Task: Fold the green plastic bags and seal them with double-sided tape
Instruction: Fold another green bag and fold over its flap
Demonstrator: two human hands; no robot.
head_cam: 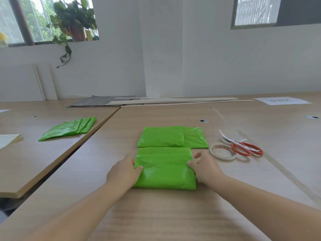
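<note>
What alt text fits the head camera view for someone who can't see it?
A person's left hand and right hand grip the side edges of a folded green bag on a wooden table. Two more folded bags lie just beyond it, a tape roll and scissors to the right, loose green bags far left.

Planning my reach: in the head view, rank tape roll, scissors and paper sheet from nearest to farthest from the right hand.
1. Tape roll, just right of the right hand.
2. Scissors, right of the roll.
3. Paper sheet, far back right.
</note>
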